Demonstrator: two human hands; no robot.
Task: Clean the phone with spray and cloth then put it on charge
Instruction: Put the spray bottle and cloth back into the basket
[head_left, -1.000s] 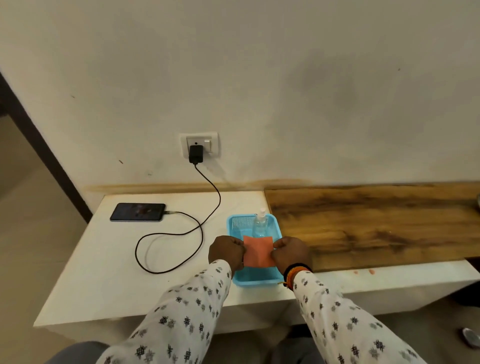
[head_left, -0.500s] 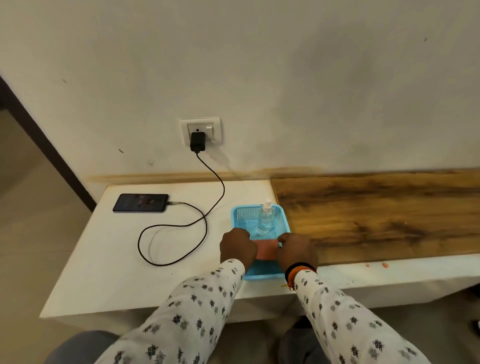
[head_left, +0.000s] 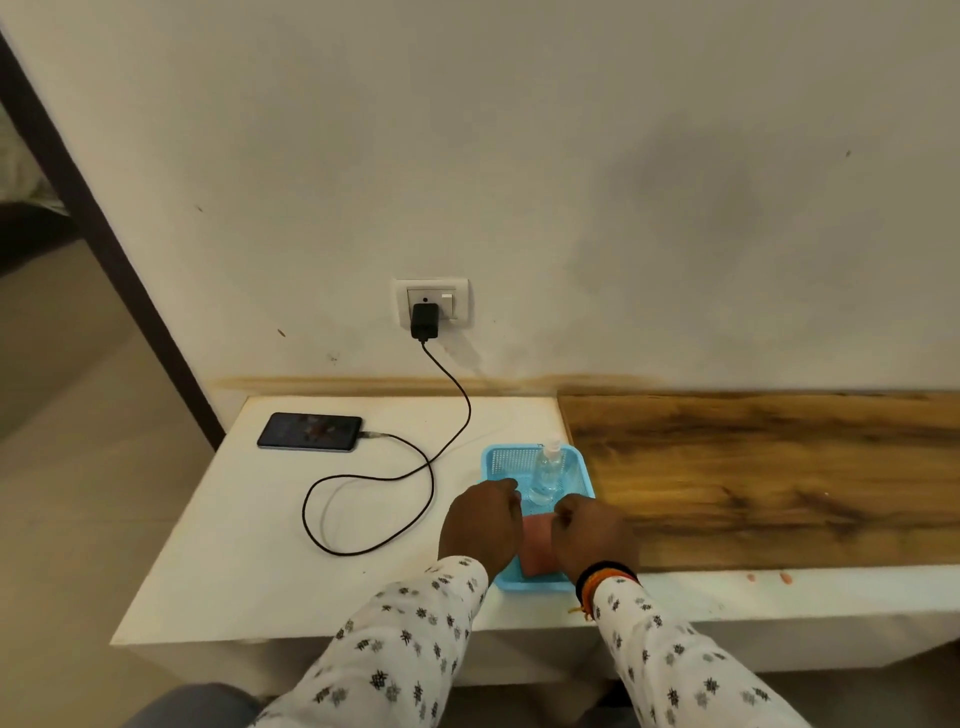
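A dark phone lies at the back left of the white table, with the black cable plugged into it. The cable runs up to a black charger in the wall socket. A blue mesh basket sits at the table's front middle. A clear spray bottle stands upright in it. An orange cloth lies low in the basket's near half. My left hand holds its left edge and my right hand its right edge, fingers curled down and fingertips hidden.
A wooden board covers the table top to the right of the basket. The wall stands just behind the table. A dark door frame and open floor lie to the left. The cable loops across the table between phone and basket.
Both hands have lowered the orange cloth from upright above the basket down into its near half. The phone, cable and bottle have not moved.
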